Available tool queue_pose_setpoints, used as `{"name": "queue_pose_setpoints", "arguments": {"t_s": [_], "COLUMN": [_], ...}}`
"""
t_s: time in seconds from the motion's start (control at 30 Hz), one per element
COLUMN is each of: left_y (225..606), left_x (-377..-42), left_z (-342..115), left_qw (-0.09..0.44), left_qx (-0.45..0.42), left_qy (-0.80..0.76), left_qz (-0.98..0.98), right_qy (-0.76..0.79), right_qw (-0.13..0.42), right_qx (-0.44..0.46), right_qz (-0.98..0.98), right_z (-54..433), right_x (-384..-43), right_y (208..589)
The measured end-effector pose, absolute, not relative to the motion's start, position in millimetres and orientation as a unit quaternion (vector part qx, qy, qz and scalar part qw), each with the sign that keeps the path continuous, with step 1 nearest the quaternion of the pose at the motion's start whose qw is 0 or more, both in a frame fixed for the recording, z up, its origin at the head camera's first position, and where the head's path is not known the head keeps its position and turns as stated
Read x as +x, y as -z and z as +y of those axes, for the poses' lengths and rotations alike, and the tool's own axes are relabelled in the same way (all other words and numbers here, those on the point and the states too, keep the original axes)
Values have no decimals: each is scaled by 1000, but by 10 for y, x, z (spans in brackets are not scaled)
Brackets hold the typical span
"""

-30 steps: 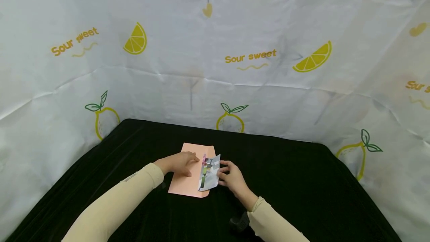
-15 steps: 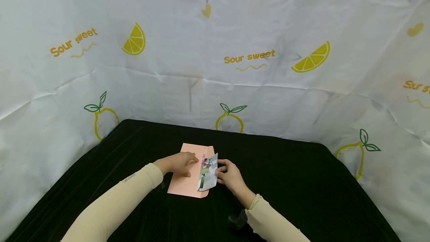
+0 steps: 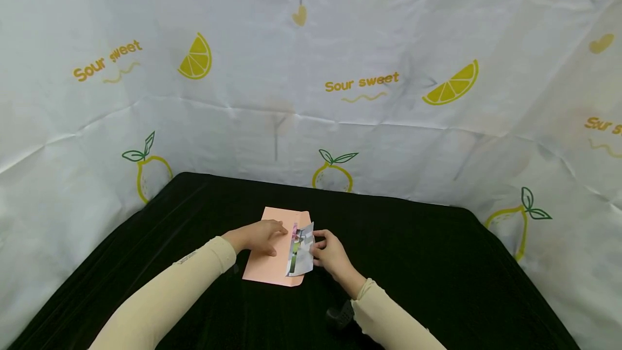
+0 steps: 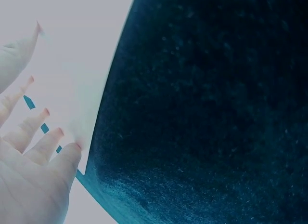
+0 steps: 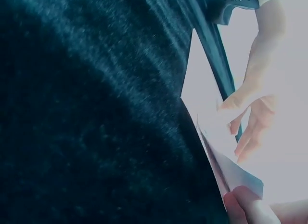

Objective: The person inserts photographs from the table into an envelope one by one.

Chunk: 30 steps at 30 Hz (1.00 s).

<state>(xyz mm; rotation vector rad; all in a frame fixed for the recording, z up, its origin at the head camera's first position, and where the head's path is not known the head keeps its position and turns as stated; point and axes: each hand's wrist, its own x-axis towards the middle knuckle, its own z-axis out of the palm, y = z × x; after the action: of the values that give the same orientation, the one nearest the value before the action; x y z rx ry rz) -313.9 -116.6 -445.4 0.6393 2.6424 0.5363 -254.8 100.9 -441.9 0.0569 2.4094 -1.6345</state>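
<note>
A pink envelope (image 3: 262, 269) lies on the dark cloth, its flap side turned to the right. A picture card (image 3: 303, 255), pale with a colourful printed strip, sits at the envelope's right end, its right edge raised; whether its left edge is inside I cannot tell. My left hand (image 3: 257, 236) rests on the envelope, its fingers (image 4: 45, 142) spread in the left wrist view. With thumb and fingers my right hand (image 3: 335, 258) pinches the card's right edge. In the right wrist view, fingertips (image 5: 245, 200) hold the card's corner, and the left hand shows beyond.
A black cloth (image 3: 413, 263) covers the table. Behind it hangs a white curtain (image 3: 272, 85) printed with lemons and lettering. A dark wrist camera (image 3: 340, 315) hangs at the right wrist.
My right hand and the card's right edge have shifted slightly left, toward the envelope. The left hand and envelope have stayed in place.
</note>
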Motion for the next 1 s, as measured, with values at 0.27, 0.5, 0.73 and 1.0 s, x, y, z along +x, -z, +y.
{"name": "queue_pose_setpoints", "arguments": {"t_s": [0.27, 0.5, 0.73, 1.0], "left_y": [4439, 4443, 4432, 4442], "left_x": [-3127, -3133, -3130, -3133], "left_z": [-1169, -1174, -1177, -1170], "left_qw": [184, 182, 182, 184], "left_qx": [228, 232, 236, 233], "left_qy": [-192, -186, -184, -180], "left_qz": [937, 937, 937, 938], "right_qy": [560, 562, 567, 573], "right_qw": [125, 135, 139, 145], "right_qx": [28, 31, 31, 33], "right_qz": [819, 816, 812, 806], "right_z": [1018, 1009, 979, 955], "right_x": [-2570, -2607, -2647, -2689], "right_y": [4488, 4514, 4551, 4590]}}
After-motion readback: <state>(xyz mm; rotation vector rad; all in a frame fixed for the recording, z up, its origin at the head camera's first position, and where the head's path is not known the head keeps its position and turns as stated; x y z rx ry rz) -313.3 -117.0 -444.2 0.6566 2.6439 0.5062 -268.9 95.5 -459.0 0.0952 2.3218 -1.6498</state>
